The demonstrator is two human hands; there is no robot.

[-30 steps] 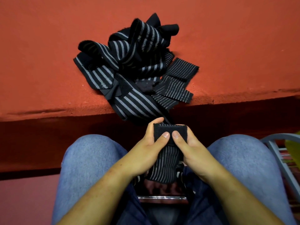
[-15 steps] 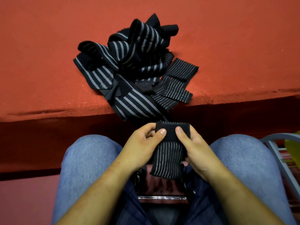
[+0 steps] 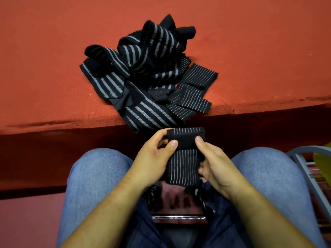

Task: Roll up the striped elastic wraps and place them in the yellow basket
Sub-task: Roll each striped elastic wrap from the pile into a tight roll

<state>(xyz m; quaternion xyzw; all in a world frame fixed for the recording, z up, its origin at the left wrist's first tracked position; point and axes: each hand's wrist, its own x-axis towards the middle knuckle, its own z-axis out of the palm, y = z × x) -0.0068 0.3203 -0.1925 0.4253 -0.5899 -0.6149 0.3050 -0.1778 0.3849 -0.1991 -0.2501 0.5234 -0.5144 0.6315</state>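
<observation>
Just below the red ledge (image 3: 53, 108) holding a tangled wrap pile (image 3: 146, 76), left hand (image 3: 152, 158) and right hand (image 3: 215, 165) each pinch a thin-striped wrap (image 3: 184, 154), seemingly starting its roll.

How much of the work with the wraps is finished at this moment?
Done: nothing I can confirm; only a yellow edge shows at right. In hand: the left hand and right hand pinch one wrap, just its top rolled. Left: the tangled pile on the red ledge.
</observation>
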